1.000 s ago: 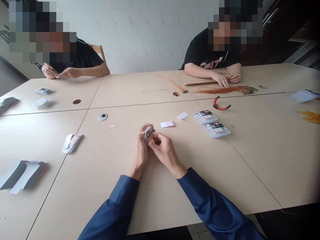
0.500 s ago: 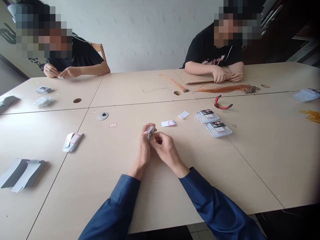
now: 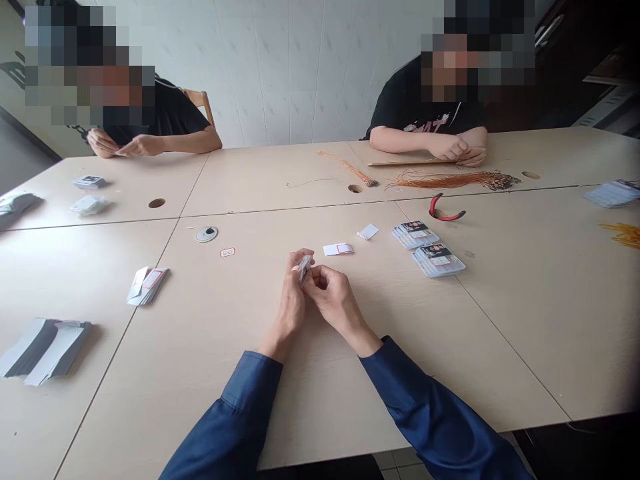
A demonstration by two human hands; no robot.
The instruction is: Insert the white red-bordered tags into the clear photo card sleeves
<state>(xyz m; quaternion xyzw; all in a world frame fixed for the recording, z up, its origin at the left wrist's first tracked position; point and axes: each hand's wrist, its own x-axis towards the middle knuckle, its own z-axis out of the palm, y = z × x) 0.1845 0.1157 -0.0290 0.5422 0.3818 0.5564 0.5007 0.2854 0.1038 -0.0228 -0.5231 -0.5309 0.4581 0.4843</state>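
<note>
In the head view, my left hand [image 3: 293, 293] is closed around a small printed card [image 3: 305, 267], tilted so that its face shows as a narrow strip. My right hand [image 3: 329, 292] pinches at the card's lower right edge; its fingertips meet the left hand there and partly hide the edge. Just beyond my hands lie a white paper slip with a red frame [image 3: 338, 249] and a smaller white slip [image 3: 369, 231]. To the right sit two stacks of printed cards in clear plastic, a nearer stack [image 3: 439, 260] and a farther stack [image 3: 415, 235].
Red-handled pliers [image 3: 447, 215] lie behind the stacks, near bundled orange cords [image 3: 453, 179]. At left are folded slips [image 3: 147, 287] and grey-white paper piles [image 3: 59, 352]. A round cable-hole cover [image 3: 207, 234] sits in the table [image 3: 225, 400]. Two people work across from me.
The card between my hands has turned more edge-on, and my left fingers have shifted slightly. The person at far right has moved a hand; the whole view has shifted a little.
</note>
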